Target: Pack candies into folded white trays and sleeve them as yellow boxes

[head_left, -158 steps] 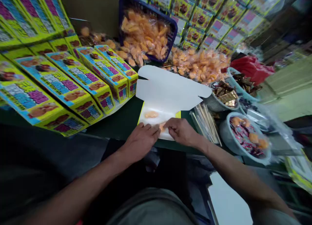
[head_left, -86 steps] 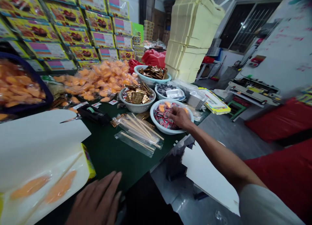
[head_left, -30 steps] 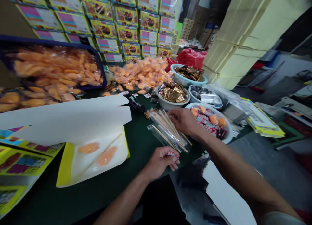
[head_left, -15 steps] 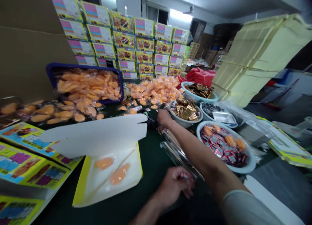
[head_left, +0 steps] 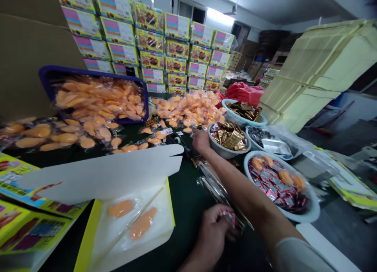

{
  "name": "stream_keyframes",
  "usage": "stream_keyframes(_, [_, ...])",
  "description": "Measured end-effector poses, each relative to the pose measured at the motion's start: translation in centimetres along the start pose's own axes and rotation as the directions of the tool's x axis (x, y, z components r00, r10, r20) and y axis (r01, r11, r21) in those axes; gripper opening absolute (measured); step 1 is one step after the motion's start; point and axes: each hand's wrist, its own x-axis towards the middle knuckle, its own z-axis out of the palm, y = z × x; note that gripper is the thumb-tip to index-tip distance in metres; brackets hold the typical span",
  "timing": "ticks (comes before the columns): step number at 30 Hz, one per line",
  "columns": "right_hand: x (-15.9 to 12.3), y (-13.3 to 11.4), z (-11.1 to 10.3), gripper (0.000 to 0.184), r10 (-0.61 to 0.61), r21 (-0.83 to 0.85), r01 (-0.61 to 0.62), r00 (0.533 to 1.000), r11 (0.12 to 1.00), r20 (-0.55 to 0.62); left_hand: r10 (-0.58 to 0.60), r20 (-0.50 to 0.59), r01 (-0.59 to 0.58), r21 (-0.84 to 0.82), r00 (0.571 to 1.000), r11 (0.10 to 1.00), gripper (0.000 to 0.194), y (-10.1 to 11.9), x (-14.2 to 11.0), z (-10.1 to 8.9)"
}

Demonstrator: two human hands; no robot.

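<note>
My left hand (head_left: 214, 228) is closed on a small red-and-silver packet (head_left: 228, 215), low in the middle of the view. My right hand (head_left: 202, 141) reaches across to the side of a bowl of gold-wrapped packets (head_left: 230, 138); its fingers are hidden behind it. Next to it lies a black tool with a pale green part (head_left: 176, 140), its kind unclear. Beneath my right forearm are thin sticks in clear wrapping (head_left: 213, 181). At left, an open yellow-edged white box (head_left: 159, 221) contains two wrapped orange pieces (head_left: 143, 223) and a thin stick (head_left: 135, 219).
A purple basket (head_left: 145, 95) spills wrapped orange pieces, with another heap (head_left: 188, 109) beside it. Bowls of red packets (head_left: 277, 185), dark packets (head_left: 257, 134) and brown-gold packets (head_left: 243, 110) stand at right. Stacked printed boxes (head_left: 178, 48) line the back; more boxes (head_left: 32, 221) lie left.
The view has shifted slightly, so the open box sits lower and further left. My left hand keeps the red packet. My right hand stays beside the gold packets' bowl.
</note>
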Motion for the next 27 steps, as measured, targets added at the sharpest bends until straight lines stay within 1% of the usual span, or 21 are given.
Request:
stream_keyframes(1, [-1.8, 0.2, -0.8, 0.036, -0.006, 0.040, 0.009, 0.998, 0.999, -0.063, 0.023, -0.023, -0.023, -0.011, 0.999, 1.000, 0.046, 0.3, 0.0, -0.1])
stream_keyframes(3, [-6.2, 1.1, -2.6, 0.035, 0.004, 0.260, 0.046, 0.982, 0.965, -0.187, 0.055, -0.068, -0.057, -0.031, 0.996, 0.998, 0.056, 0.8, 0.0, -0.3])
stream_keyframes(4, [-8.8, 1.9, -3.5, 0.032, 0.019, 0.436, 0.080, 0.976, 0.896, -0.217, 0.072, -0.090, -0.076, -0.037, 0.993, 0.996, 0.060, 1.0, 0.0, -0.4])
stream_keyframes(5, [-11.5, 2.9, -4.3, 0.030, 0.027, 0.632, 0.106, 0.980, 0.768, -0.197, 0.091, -0.113, -0.095, -0.038, 0.989, 0.995, 0.062, 1.1, -0.1, -0.6])
stream_keyframes(6, [-14.2, 4.0, -5.0, 0.030, 0.016, 0.784, 0.081, 0.993, 0.615, -0.115, 0.109, -0.139, -0.116, -0.041, 0.984, 0.992, 0.061, 1.3, -0.1, -0.7])
stream_keyframes(7, [-16.9, 5.0, -5.6, 0.033, -0.015, 0.877, 0.003, 1.000, 0.481, 0.005, 0.124, -0.159, -0.134, -0.051, 0.979, 0.990, 0.058, 1.5, -0.3, -0.8])
stream_keyframes(8, [-19.4, 5.9, -5.8, 0.037, -0.042, 0.918, -0.103, 0.991, 0.384, 0.129, 0.134, -0.164, -0.148, -0.072, 0.977, 0.986, 0.055, 1.6, -0.4, -0.8])
stream_keyframes(10, [-23.5, 7.2, -5.7, 0.042, -0.041, 0.925, -0.265, 0.957, 0.273, 0.287, 0.139, -0.115, -0.153, -0.125, 0.984, 0.980, 0.051, 1.9, -0.6, -0.8])
stream_keyframes(12, [-26.2, 7.6, -5.0, 0.042, 0.029, 0.922, -0.302, 0.952, 0.242, 0.305, 0.141, -0.045, -0.144, -0.084, 0.989, 0.986, 0.052, 2.1, -0.7, -0.7])
stream_keyframes(13, [-27.1, 7.6, -4.7, 0.039, 0.060, 0.919, -0.281, 0.960, 0.277, 0.275, 0.142, -0.026, -0.143, -0.014, 0.989, 0.990, 0.053, 2.2, -0.8, -0.7])
stream_keyframes(14, [-27.5, 7.7, -4.7, 0.033, 0.064, 0.906, -0.236, 0.972, 0.351, 0.228, 0.145, -0.026, -0.143, 0.071, 0.989, 0.987, 0.054, 2.1, -0.8, -0.6])
stream_keyframes(16, [-27.5, 8.5, -5.6, 0.018, -0.010, 0.819, -0.062, 0.997, 0.570, 0.083, 0.152, -0.069, -0.135, 0.207, 0.986, 0.969, 0.056, 2.1, -0.9, -0.5])
stream_keyframes(18, [-26.2, 11.2, -8.0, 0.013, -0.095, 0.614, 0.125, 0.992, 0.780, -0.082, 0.141, -0.123, -0.109, 0.240, 0.982, 0.965, 0.060, 2.0, -0.7, -0.5])
stream_keyframes(19, [-25.1, 13.3, -9.7, 0.017, -0.098, 0.484, 0.164, 0.982, 0.859, -0.159, 0.129, -0.150, -0.091, 0.238, 0.980, 0.967, 0.062, 1.9, -0.5, -0.5])
stream_keyframes(20, [-23.7, 16.0, -11.6, 0.022, -0.043, 0.339, 0.119, 0.974, 0.933, -0.224, 0.114, -0.174, -0.071, 0.236, 0.978, 0.969, 0.064, 1.9, -0.3, -0.6])
stream_keyframes(21, [-22.2, 19.0, -13.5, 0.027, 0.039, 0.180, 0.011, 0.962, 0.984, -0.271, 0.095, -0.188, -0.049, 0.236, 0.978, 0.970, 0.066, 1.9, 0.0, -0.7])
stream_keyframes(22, [-20.7, 22.1, -15.2, 0.033, 0.135, 0.031, -0.132, 0.945, 0.991, -0.299, 0.079, -0.193, -0.031, 0.240, 0.978, 0.970, 0.067, 1.9, 0.3, -0.7])
stream_keyframes(23, [-19.2, 25.3, -16.8, 0.039, 0.213, -0.108, -0.249, 0.939, 0.962, -0.269, 0.068, -0.191, -0.019, 0.246, 0.979, 0.969, 0.067, 1.9, 0.7, -0.8])
stream_keyframes(24, [-17.8, 28.2, -18.0, 0.044, 0.245, -0.235, -0.281, 0.954, 0.930, -0.171, 0.061, -0.181, -0.013, 0.254, 0.982, 0.967, 0.066, 1.9, 1.0, -0.9])
stream_keyframes(26, [-15.7, 32.8, -19.0, 0.050, 0.283, -0.299, -0.291, 0.957, 0.909, -0.072, 0.052, -0.157, -0.009, 0.262, 0.986, 0.965, 0.063, 2.0, 1.4, -1.0])
stream_keyframes(27, [-15.0, 34.4, -19.0, 0.054, 0.289, -0.313, -0.281, 0.957, 0.907, -0.024, 0.047, -0.154, -0.006, 0.260, 0.987, 0.966, 0.063, 2.0, 1.5, -1.1])
